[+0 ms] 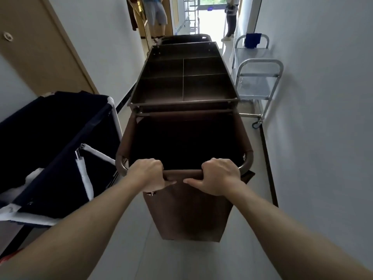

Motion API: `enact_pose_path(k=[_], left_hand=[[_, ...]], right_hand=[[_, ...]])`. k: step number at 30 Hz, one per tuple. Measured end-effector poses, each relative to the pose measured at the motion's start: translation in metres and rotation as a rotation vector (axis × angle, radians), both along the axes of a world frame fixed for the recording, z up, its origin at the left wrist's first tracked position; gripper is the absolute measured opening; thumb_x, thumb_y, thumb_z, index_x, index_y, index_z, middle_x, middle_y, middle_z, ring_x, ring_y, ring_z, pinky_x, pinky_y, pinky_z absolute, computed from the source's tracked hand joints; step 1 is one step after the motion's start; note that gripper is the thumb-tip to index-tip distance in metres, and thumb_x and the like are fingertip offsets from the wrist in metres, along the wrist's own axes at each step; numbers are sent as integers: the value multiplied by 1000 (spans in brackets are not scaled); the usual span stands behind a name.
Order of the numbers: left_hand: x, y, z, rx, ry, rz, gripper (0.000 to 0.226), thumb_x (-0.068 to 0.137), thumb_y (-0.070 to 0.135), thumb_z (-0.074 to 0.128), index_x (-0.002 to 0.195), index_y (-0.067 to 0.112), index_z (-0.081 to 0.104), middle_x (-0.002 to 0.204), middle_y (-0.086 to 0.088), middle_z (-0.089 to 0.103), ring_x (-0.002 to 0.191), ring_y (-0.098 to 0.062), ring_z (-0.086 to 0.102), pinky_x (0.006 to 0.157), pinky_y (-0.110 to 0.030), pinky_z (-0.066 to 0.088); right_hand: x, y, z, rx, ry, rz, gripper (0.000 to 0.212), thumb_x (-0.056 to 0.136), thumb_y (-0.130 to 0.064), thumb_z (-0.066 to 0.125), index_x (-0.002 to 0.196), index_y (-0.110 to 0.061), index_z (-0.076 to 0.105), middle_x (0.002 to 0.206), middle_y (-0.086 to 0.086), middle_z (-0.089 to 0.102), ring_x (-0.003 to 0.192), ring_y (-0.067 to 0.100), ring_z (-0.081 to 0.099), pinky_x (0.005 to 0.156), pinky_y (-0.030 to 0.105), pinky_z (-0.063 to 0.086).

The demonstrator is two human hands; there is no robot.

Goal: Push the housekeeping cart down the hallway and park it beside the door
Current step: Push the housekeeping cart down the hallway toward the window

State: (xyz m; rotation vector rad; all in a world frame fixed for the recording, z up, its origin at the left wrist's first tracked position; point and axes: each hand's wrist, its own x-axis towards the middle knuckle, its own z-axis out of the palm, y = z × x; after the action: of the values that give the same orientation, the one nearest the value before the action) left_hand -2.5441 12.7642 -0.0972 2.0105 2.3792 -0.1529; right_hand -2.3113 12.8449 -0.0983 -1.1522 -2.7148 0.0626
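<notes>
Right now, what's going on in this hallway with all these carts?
A person is pushing a brown housekeeping cart along a narrow hallway. The left hand and right hand both grip the handle bar at its near end, above an open brown laundry bag. A dark blue linen cart stands by the left wall and a silver trolley by the right wall. A tan door lies on the left, and two people stand further ahead.

text: none readable | labels: none | numbers: none | signs: none (a faint mark on the white padding (10,209) is too blurred to tell)
</notes>
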Motion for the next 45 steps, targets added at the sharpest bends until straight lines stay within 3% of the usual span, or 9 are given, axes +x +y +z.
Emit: enact_pose_path(k=[6,11,17,21,27,35,42,45], left_hand=[[-16,72,-1,-1,12,2,70,59,95,40,57,26,52,56,12,52,48,-5,47,42,-27,27],[-35,131,0,8,2,1,67,59,94,39,59,28,52,58,14,53,50,-6,48,43,-27,30],[-63,208,3,3,-11,0,66,60,93,41,61,29,56,57,13,57,50,-7,54,44,-27,36],[-89,257,1,-27,-36,-3,58,66,88,48,63,30,54,60,12,57,52,-9,57,50,-28,50],[-133,327,3,-10,-44,-64,55,72,84,52,61,31,46,60,12,54,52,-8,52,46,-27,40],[-199,423,-9,65,-34,-108,58,64,88,39,58,31,46,52,15,53,44,-3,50,39,-22,34],[-248,504,-5,55,-38,-124,55,67,88,43,60,33,44,58,15,53,49,-4,50,43,-24,35],[-270,540,-4,54,-14,-114,55,70,87,48,60,32,44,61,14,51,51,-4,47,45,-25,33]], right_hand=[[-17,74,-4,19,-15,22,80,69,-98,27,56,-25,55,50,-12,53,44,9,52,48,26,51],[-37,135,-5,31,-5,38,75,71,-96,27,55,-26,48,49,-13,49,43,7,50,45,23,45],[-67,210,-2,28,-6,8,75,69,-98,28,54,-27,49,49,-14,49,42,5,49,44,22,42],[-91,258,-2,16,-24,1,73,70,-97,31,54,-28,48,47,-15,48,41,3,48,41,22,38],[-134,324,1,41,-30,-19,68,71,-96,34,52,-31,40,45,-15,44,39,0,42,40,20,27],[-196,416,-2,53,-37,-62,74,69,-98,33,55,-28,53,46,-14,50,41,4,50,44,24,44],[-243,494,-4,94,-22,-53,73,70,-97,34,52,-28,49,45,-14,46,40,3,45,41,22,30],[-266,530,-6,104,-13,-49,73,71,-97,32,52,-28,47,46,-14,45,40,3,43,42,22,31]])
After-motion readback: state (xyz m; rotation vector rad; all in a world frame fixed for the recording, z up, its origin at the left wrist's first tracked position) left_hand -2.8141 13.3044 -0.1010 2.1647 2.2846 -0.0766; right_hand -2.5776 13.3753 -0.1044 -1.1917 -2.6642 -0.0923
